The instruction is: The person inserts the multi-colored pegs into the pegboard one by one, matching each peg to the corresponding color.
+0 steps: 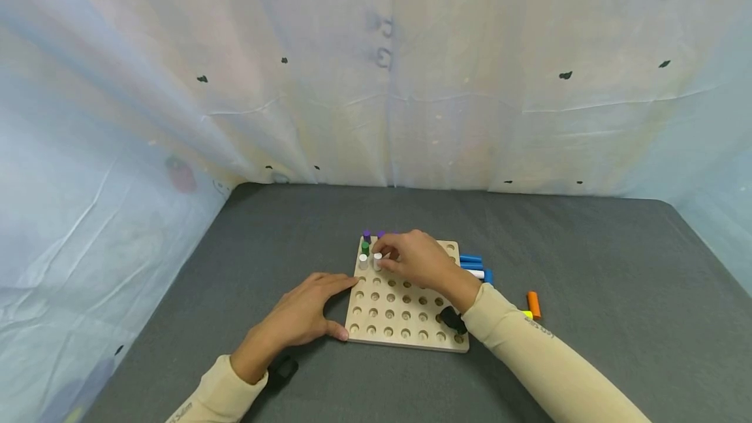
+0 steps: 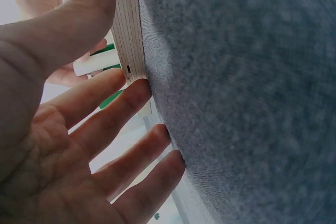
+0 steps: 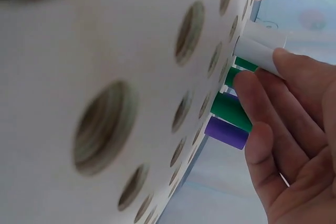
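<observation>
A pale wooden pegboard (image 1: pixel 397 325) with rows of round holes lies on the dark cloth. My right hand (image 1: pixel 420 260) pinches a white peg (image 1: pixel 378 262) between thumb and fingers, upright at a hole near the board's far left. Just left of it another white peg (image 1: pixel 363 262) stands in the board. Behind these stand a green peg (image 1: pixel 365 249) and purple pegs (image 1: pixel 367 236); the right wrist view shows several green pegs (image 3: pixel 231 111). My left hand (image 1: pixel 302 312), fingers extended, touches the board's left edge with thumb and fingertips.
Blue pegs (image 1: pixel 472 258) and a loose white peg (image 1: pixel 477 275) lie right of the board. Nearer, an orange peg (image 1: pixel 533 304) lies beside a yellow peg (image 1: pixel 528 314), partly hidden by the right sleeve. A pale curtain (image 1: pixel 446 83) hangs behind the table.
</observation>
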{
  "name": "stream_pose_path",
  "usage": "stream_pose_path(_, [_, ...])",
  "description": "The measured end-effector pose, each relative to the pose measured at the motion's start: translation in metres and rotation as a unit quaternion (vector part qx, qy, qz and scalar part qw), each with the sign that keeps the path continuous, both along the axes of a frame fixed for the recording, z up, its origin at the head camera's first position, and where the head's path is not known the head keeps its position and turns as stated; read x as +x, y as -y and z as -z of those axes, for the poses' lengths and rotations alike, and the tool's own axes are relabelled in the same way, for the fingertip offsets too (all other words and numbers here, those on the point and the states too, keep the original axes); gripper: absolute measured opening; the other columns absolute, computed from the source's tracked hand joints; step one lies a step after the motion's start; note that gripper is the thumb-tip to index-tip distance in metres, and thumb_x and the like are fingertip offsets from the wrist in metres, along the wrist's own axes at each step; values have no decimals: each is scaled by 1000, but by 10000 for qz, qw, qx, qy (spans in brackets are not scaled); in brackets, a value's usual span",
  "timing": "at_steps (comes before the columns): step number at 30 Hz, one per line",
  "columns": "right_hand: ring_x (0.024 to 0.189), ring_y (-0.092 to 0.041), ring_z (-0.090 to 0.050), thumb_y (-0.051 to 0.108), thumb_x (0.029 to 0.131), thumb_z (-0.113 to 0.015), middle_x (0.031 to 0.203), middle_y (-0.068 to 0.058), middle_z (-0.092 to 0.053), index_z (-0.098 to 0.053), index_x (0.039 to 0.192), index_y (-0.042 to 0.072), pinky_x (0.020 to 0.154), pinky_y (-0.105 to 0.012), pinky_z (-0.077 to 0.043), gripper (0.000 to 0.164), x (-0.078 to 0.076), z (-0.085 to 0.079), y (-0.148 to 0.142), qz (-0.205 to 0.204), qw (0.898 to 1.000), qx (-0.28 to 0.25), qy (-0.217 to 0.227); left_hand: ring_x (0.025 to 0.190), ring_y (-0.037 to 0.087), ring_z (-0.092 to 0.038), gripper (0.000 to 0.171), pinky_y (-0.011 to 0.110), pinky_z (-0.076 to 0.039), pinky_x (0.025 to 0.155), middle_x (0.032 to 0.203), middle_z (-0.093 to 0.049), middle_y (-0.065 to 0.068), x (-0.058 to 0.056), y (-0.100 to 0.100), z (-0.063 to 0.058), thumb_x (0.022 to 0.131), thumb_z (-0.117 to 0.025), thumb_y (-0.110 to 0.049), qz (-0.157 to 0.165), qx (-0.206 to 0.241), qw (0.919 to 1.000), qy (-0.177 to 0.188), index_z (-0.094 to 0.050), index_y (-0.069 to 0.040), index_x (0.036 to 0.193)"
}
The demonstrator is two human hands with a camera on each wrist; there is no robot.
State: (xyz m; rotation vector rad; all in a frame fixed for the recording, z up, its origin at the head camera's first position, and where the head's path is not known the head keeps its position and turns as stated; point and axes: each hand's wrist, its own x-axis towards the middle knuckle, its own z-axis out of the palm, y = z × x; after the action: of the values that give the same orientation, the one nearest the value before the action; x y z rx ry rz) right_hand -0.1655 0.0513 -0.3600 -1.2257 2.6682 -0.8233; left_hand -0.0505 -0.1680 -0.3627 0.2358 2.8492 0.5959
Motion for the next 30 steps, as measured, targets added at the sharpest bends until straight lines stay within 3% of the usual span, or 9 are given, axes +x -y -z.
stream_pose_path(19, [90,-10,-72,22,94,-70,106,1,-76,-71,122,17,75,-27,-56,29,2,-5,-9,-159,9995,240,137,138,24,-45,91,57,-46,100,148,-53,-3,-2,1,1,64,-91,-40,-70,-47,10000,28,-53,-29,145])
stream_pose_path(30, [92,-11,-71,23,92,-72,114,2,-75,-72,121,16,76,-30,-56,30,-1,-11,-55,94,9999,-83,119,139,22,-44,92,59,-46,99,149,-52,-5,-3,-1,-1,64,-91,-42,-141,-143,9997,122,-51,-32,146])
